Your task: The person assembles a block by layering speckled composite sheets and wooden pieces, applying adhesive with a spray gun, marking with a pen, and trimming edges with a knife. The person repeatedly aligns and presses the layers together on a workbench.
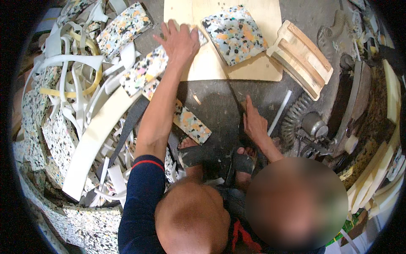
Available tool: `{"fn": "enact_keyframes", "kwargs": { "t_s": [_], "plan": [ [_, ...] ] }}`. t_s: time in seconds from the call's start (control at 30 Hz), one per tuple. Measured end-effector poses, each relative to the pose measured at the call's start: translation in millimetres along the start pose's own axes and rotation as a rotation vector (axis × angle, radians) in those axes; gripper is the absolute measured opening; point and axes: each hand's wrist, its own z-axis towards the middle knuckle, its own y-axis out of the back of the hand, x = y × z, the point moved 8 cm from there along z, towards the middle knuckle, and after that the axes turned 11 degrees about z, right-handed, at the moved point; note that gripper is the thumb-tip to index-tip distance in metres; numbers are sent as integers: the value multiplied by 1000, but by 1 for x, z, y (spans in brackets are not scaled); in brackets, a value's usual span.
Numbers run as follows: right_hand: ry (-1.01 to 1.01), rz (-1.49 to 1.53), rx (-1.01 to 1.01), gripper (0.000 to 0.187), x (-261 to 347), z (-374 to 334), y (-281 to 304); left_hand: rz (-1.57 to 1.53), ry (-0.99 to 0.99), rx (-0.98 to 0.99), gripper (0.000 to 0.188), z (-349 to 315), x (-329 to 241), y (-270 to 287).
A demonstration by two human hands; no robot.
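Observation:
My left hand (pixel 182 44) lies with fingers spread on a long strip of speckled foam (pixel 146 70). The strip slants across the left edge of a pale wooden board (pixel 253 73). In my right hand (pixel 255 123) is a long, thin, dark knife (pixel 235 94), its blade slanting up toward the board. The index finger stretches along it; the handle is mostly hidden. A thick speckled foam slab (pixel 234 36) rests on the board, right of my left hand. Below the strip, another speckled foam piece (pixel 192 122) lies near my foot.
White and yellow foam offcuts (pixel 76 80) heap at the left, beside a speckled block (pixel 124 31) and a long cream foam strip (pixel 95 148). A curved wooden frame (pixel 300 59) overlaps the board's right side. Farther right are a metal coil spring (pixel 296 120) and a white foam rod (pixel 280 112).

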Motion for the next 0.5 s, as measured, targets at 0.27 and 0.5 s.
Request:
{"fn": "enact_keyframes", "kwargs": {
  "t_s": [0.27, 0.5],
  "plan": [
    [-10, 51, -132, 54, -53, -77, 4, -158, -36, -42, 70, 4, -15, 28],
    [-44, 96, -217, 43, -38, -78, 29, -146, -170, 487, 88, 53, -95, 5]
  ]
}}
